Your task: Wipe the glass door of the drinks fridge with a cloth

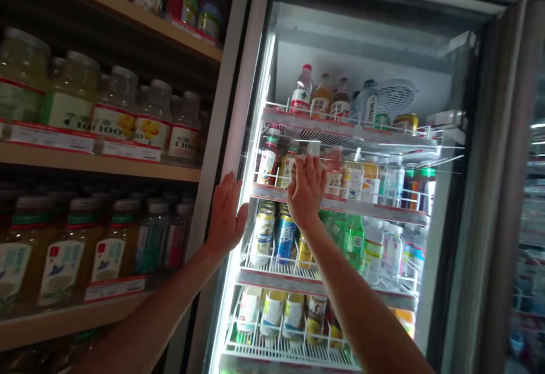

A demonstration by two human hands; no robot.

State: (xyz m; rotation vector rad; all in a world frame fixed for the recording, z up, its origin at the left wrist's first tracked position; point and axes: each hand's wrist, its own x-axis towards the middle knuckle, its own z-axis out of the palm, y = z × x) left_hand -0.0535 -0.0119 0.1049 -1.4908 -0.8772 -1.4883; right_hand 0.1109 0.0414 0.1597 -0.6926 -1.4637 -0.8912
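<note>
My right hand (306, 187) reaches into the lit drinks fridge at its second shelf from the top. Its fingers are closed over the front of a drink bottle (314, 147), of which only the pale cap shows above them. A bottle with a green label top (288, 168) stands just left of that hand, and a pinkish bottle (334, 164) just right. My left hand (226, 215) is raised with fingers stretched out, flat by the left edge of the fridge frame (238, 101). It holds nothing; whether the palm touches the frame is hard to tell.
Wire-fronted shelves (361, 208) hold bottles and cans, among them a blue can (285, 238) and a green bottle (354, 238). The fridge door (494, 192) stands open at the right. On the left, wooden shelves (102, 161) carry rows of large juice bottles (114, 104).
</note>
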